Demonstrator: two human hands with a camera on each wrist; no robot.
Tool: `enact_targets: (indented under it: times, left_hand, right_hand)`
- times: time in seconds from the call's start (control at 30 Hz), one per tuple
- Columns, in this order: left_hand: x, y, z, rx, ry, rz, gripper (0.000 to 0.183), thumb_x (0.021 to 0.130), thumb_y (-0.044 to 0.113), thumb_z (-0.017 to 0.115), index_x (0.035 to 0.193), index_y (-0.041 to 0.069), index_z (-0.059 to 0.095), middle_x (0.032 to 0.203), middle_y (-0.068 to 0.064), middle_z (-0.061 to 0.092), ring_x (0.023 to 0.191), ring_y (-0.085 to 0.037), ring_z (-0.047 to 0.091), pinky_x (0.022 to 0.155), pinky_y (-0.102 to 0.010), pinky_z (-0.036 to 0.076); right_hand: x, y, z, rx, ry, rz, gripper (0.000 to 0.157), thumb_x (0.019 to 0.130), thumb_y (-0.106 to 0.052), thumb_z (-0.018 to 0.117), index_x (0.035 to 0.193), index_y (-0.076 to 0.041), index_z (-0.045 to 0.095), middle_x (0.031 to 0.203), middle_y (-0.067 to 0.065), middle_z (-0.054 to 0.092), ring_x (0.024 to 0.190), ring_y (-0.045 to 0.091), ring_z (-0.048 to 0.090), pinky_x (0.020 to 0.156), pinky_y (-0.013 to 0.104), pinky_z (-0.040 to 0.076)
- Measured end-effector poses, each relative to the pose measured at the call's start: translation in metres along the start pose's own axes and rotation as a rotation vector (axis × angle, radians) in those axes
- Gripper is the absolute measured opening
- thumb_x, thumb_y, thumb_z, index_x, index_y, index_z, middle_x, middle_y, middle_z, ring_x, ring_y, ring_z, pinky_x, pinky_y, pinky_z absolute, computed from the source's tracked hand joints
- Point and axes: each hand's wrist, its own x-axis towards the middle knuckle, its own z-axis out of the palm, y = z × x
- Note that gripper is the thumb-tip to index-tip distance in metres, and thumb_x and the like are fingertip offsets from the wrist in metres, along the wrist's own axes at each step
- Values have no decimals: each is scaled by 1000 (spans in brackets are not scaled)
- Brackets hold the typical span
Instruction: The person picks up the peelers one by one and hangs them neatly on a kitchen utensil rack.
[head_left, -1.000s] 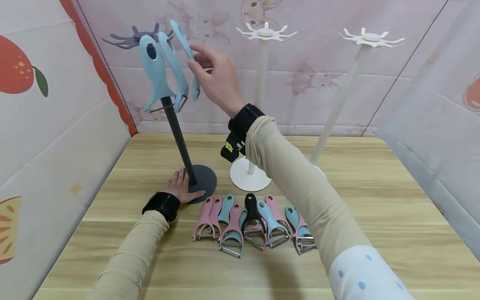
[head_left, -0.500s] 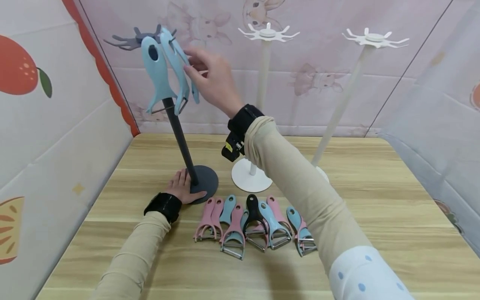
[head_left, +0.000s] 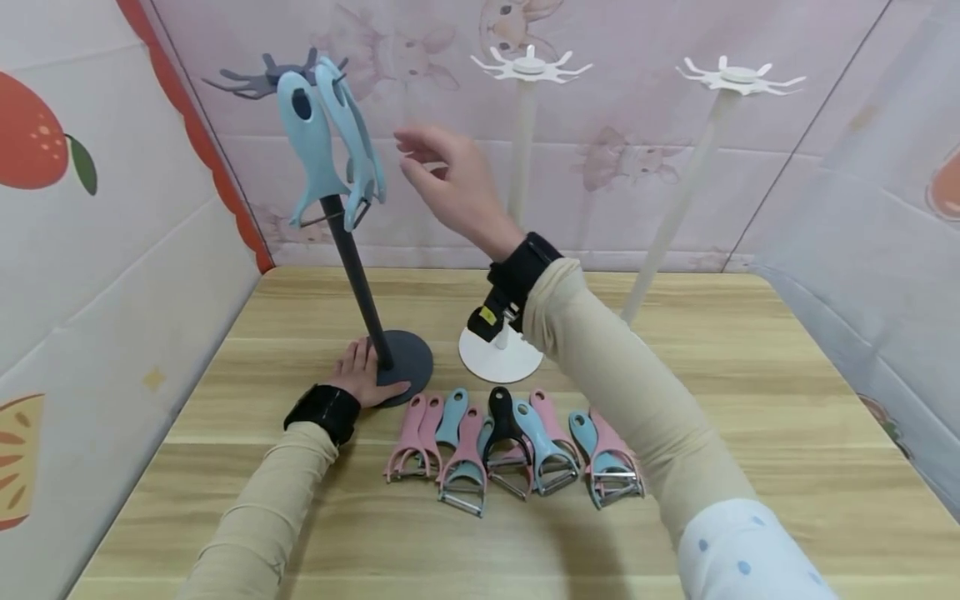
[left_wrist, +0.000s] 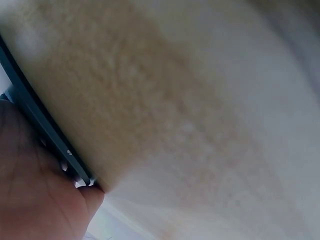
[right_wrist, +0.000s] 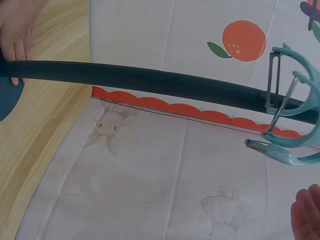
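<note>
Three light blue peelers hang from hooks of the dark grey stand (head_left: 358, 275). The front peeler (head_left: 309, 137) faces me, while a second peeler (head_left: 341, 125) and a third peeler (head_left: 377, 171) overlap to its right. My right hand (head_left: 457, 179) is in the air just right of them, fingers loosely bent, holding nothing. In the right wrist view its fingertips (right_wrist: 306, 212) are apart from the peelers' blade ends (right_wrist: 280, 110). My left hand (head_left: 362, 377) rests on the stand's round base (head_left: 408, 367), fingers spread; the left wrist view shows its palm (left_wrist: 40, 195) against the dark base edge.
Several pink, blue and black peelers (head_left: 506, 425) lie in a cluster on the wooden table (head_left: 360, 533). A white stand (head_left: 522, 158) is behind my right wrist, and another white stand (head_left: 678, 200) is farther right. Both have bare hooks. Patterned cloth walls (head_left: 637, 208) enclose the table.
My right hand has let go of the third blue peeler, which now hangs on a hook of the dark stand, and has moved right. The left hand stays on the base.
</note>
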Motion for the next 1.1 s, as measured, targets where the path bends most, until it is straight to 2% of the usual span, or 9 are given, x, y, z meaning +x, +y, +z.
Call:
enact_targets:
  times: [0.17, 0.33, 0.47, 0.67, 0.77, 0.93, 1.0, 1.1]
  left_hand:
    - [-1, -2, -3, -4, 8, 12, 106, 81, 68, 44, 144, -7, 4, 149, -28, -7, 136, -41, -8, 107, -56, 4]
    - [5, -10, -3, 28, 13, 2, 106, 81, 69, 42, 144, -7, 4, 149, -28, -8, 137, -41, -8, 107, -56, 5]
    - [10, -14, -1, 27, 36, 10, 103, 82, 64, 46, 144, -8, 6, 149, -28, -6, 136, -42, -6, 107, -57, 6]
    - [12, -17, 3, 27, 68, 22, 103, 83, 63, 49, 143, -10, 9, 148, -30, -3, 136, -44, -2, 106, -59, 8]
    - [13, -19, 3, 25, 61, 22, 105, 82, 65, 48, 143, -9, 7, 149, -30, -4, 136, -44, -4, 106, -59, 8]
    - [13, -21, 2, 12, 56, 21, 107, 81, 67, 47, 143, -10, 6, 149, -29, -6, 136, -43, -5, 106, -59, 6]
    - [13, -22, 1, 3, 55, 23, 108, 80, 68, 46, 143, -10, 6, 148, -30, -6, 136, -44, -6, 105, -59, 6]
    - [12, -22, 0, -2, 50, 25, 107, 81, 67, 47, 143, -10, 6, 148, -30, -6, 135, -44, -6, 105, -59, 5]
  right_hand:
    - [-18, 3, -13, -76, -44, -20, 28, 91, -3, 52, 118, 3, 59, 116, 14, 62, 98, 16, 60, 79, 20, 48]
    - [-40, 7, -27, -112, -105, -19, 27, 90, -2, 53, 115, 4, 61, 114, 15, 63, 96, 18, 61, 78, 26, 50]
    - [-61, 14, -41, -131, -164, -36, 25, 89, 0, 54, 112, 7, 62, 106, 17, 65, 90, 22, 63, 76, 30, 52]
    - [-94, 28, -58, -168, -287, 26, 24, 89, -2, 56, 109, 7, 64, 95, 16, 67, 84, 21, 63, 73, 31, 52]
    - [-111, 37, -63, -228, -320, 51, 24, 89, -4, 57, 109, 6, 64, 91, 14, 67, 79, 20, 62, 69, 30, 52]
    - [-140, 59, -62, -409, -376, 52, 24, 88, -7, 60, 107, 6, 65, 81, 12, 68, 68, 18, 63, 60, 29, 51]
    - [-151, 68, -61, -472, -416, 79, 20, 87, -9, 61, 100, 5, 67, 77, 10, 68, 64, 16, 63, 57, 28, 51]
    - [-166, 78, -60, -508, -481, 147, 12, 86, -9, 62, 87, 1, 67, 71, 8, 66, 59, 14, 60, 55, 28, 50]
